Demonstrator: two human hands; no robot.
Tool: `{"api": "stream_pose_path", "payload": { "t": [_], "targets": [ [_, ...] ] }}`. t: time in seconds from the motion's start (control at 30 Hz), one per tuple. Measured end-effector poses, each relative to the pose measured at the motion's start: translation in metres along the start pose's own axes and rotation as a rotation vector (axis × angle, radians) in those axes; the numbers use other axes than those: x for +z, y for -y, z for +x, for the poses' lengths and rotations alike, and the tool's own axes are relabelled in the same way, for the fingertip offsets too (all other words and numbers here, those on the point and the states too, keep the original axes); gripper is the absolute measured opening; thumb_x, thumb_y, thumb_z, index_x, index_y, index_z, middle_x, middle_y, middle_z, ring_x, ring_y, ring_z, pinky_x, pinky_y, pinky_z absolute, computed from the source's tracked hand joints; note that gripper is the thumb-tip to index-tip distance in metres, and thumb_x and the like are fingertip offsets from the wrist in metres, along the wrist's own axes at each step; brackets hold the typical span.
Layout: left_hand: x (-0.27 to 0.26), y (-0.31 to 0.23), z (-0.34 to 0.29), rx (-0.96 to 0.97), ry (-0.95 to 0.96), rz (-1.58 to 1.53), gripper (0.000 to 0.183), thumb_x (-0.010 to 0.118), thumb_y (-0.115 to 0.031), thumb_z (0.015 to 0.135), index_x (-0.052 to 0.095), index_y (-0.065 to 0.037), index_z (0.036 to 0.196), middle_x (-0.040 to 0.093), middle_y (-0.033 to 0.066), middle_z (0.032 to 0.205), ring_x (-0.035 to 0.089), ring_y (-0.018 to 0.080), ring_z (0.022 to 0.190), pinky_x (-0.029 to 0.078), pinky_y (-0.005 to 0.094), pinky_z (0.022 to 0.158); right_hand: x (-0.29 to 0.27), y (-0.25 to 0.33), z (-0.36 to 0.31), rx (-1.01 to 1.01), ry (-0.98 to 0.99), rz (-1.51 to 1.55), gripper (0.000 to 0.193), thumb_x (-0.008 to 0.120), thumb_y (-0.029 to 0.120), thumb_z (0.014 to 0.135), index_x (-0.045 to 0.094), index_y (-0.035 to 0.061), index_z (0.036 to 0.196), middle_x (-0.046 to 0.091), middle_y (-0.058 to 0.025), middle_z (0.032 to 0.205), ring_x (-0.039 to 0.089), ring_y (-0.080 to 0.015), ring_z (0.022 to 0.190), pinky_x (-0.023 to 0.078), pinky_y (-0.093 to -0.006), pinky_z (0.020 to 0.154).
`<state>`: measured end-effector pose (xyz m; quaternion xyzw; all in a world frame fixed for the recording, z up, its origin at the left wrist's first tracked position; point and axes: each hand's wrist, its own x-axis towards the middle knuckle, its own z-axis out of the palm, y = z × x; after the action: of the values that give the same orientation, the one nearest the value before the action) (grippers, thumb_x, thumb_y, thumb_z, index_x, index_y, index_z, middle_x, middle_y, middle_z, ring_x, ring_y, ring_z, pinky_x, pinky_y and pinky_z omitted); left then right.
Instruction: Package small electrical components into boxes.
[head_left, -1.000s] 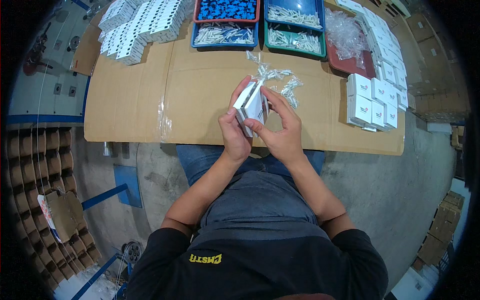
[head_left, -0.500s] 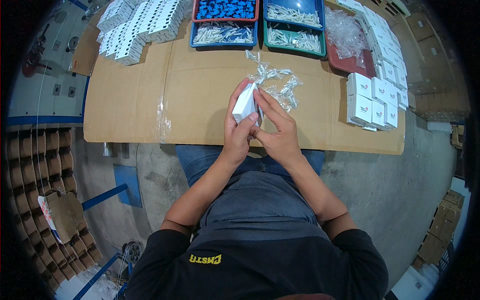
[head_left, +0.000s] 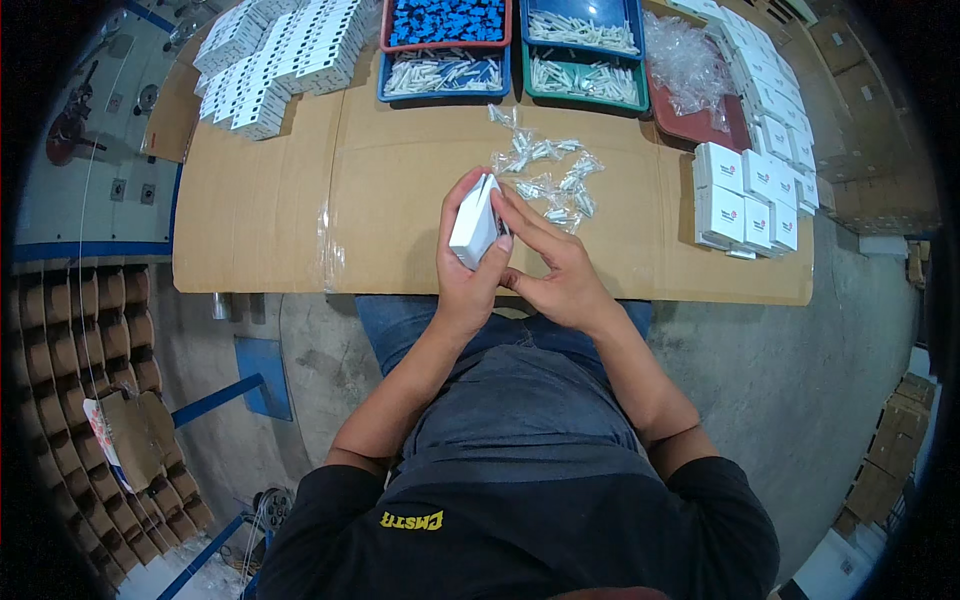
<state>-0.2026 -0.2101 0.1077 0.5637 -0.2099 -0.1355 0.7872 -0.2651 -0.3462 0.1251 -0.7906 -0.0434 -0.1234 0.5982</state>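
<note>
A small white cardboard box (head_left: 472, 226) is held tilted above the near edge of the cardboard-covered table. My left hand (head_left: 463, 284) wraps round its left side and near end, with the thumb across the right side. At the box's far right edge, the fingertips of my right hand (head_left: 566, 274) press against it, and that thumb is bent in near my left thumb. A dark slit shows along the far end, but my fingers hide most of that side. Just beyond the hands lie several clear plastic sachets (head_left: 538, 150) with small white pieces in them.
Stacked white boxes stand at the far left (head_left: 262, 112) and at the right (head_left: 722, 220). Along the back are trays of blue pieces (head_left: 447, 46) and white sticks, plus a dark red tray (head_left: 690, 128) heaped with clear bags (head_left: 685, 62). Cardboard (head_left: 400, 230) covers the tabletop.
The box has shifted slightly left and turned a little in my hands, so more of its broad white face shows. Both hands keep their hold; the view has shifted slightly.
</note>
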Motion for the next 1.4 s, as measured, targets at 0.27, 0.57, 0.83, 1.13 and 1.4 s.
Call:
{"api": "stream_pose_path", "payload": {
  "t": [0.27,0.57,0.83,1.13,1.4],
  "targets": [
    [0.010,-0.005,0.000,0.154,0.191,0.156,0.069,0.056,-0.012,0.096,0.032,-0.001,0.160,0.029,0.0208,0.163,0.027,0.0327,0.153,0.023,0.0437,0.124,-0.008,-0.006,0.029,0.187,-0.447,0.648,0.041,0.053,0.035,0.109,0.068,-0.0024,0.114,0.071,-0.0114,0.113,0.067,-0.0152,0.101,0.051,-0.0280,0.094],
    [0.019,-0.006,-0.004,0.325,0.341,0.362,0.071,0.062,-0.008,0.088,0.042,-0.003,0.156,0.023,0.0213,0.160,0.027,0.0366,0.151,0.026,0.0478,0.121,-0.001,0.006,0.035,0.145,-0.621,0.359,0.071,0.030,0.049,0.113,0.054,0.0056,0.062,0.055,-0.0005,0.060,0.048,-0.0089,0.058,0.037,-0.0263,0.056],
    [0.019,-0.004,-0.007,-0.221,0.023,0.129,0.041,0.069,-0.001,0.095,0.055,0.002,0.133,0.064,0.0096,0.119,0.064,0.0181,0.111,0.049,0.0294,0.099,-0.034,-0.008,0.031,-0.070,-0.489,0.077,0.035,0.055,0.031,0.109,0.066,-0.0027,0.106,0.068,-0.0083,0.094,0.064,-0.0158,0.088,0.052,-0.0305,0.077],
    [0.007,0.011,0.003,-0.299,-0.051,-0.296,0.032,0.070,-0.003,0.097,0.057,0.000,0.126,0.067,0.0080,0.118,0.064,0.0144,0.109,0.051,0.0305,0.099,-0.036,-0.023,-0.016,0.262,-0.241,0.441,0.035,0.079,0.001,0.089,0.063,-0.0018,0.120,0.068,-0.0084,0.115,0.065,-0.0144,0.107,0.055,-0.0318,0.092],
    [0.005,0.028,0.012,-0.354,0.019,-0.075,0.025,0.073,-0.009,0.097,0.063,0.001,0.117,0.070,0.0069,0.110,0.064,0.0110,0.101,0.051,0.0277,0.092,-0.038,-0.027,-0.029,0.266,-0.273,-0.046,0.050,0.085,0.012,0.083,0.062,0.0028,0.127,0.066,-0.0115,0.124,0.065,-0.0232,0.114,0.053,-0.0362,0.100]
  ]
}}
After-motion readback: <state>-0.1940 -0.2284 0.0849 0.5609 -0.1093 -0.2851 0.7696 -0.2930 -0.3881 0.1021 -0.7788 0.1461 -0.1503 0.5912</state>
